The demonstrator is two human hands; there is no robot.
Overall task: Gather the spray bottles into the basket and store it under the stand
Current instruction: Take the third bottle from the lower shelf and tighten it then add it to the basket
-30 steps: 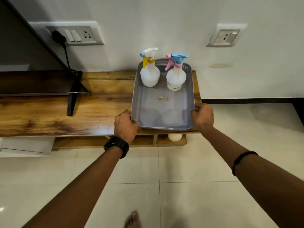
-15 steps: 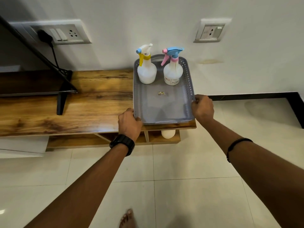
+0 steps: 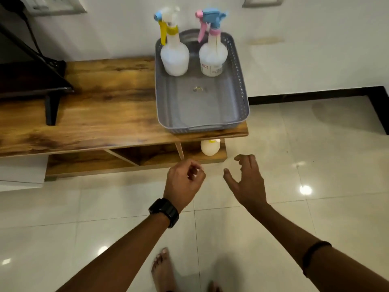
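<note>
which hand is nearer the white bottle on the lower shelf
Right. The right hand is just below and right of the white bottle; the left hand is below and further left. Neither touches it.

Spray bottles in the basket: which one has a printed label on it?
The bottle with the blue and pink trigger, on the right; the yellow-collared bottle beside it is plain.

The grey plastic basket with perforated walls (image 3: pixel 242 85) looks matt. The two translucent white plastic spray bottles (image 3: pixel 174 57) are smooth, with a slight shine. The brown wooden stand with visible grain (image 3: pixel 101 114) has a satin finish. The pale glossy floor tiles (image 3: pixel 273 228) reflect the lamps clearly.
</note>
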